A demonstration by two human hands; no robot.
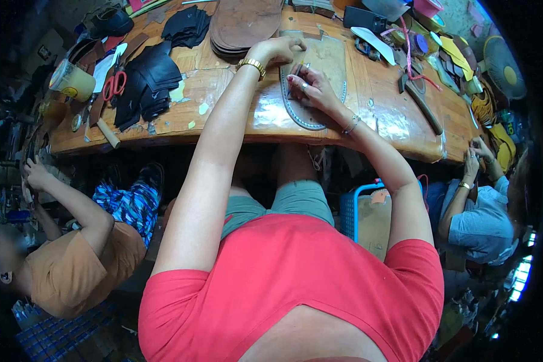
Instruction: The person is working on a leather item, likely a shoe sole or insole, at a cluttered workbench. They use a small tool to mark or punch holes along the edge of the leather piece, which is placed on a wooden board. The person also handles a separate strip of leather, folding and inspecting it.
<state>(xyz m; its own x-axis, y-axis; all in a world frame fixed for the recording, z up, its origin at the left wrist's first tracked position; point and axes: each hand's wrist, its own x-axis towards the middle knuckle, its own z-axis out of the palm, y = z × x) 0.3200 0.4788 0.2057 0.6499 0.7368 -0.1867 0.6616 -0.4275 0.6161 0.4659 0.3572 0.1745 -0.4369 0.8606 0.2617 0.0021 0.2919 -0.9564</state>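
Tan, round-ended panel [330, 55], dotted along edge, flat on wooden table [374, 81] beneath left hand [277, 50] and right hand [317, 88]; cannot tell either grip; hammer [423, 105] off to right.

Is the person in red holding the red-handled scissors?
No, the scissors lie on the table, well left of the left hand and right hand.

Red-handled scissors [121, 79] on the bench [214, 79]. Just left of the scissors, a tilted jar [73, 82]; just right, a pile of black pieces [148, 81]; on their near side, a pale wooden handle [108, 133]; well to their right, a hammer [424, 107]; farther right, a round fan [504, 67].
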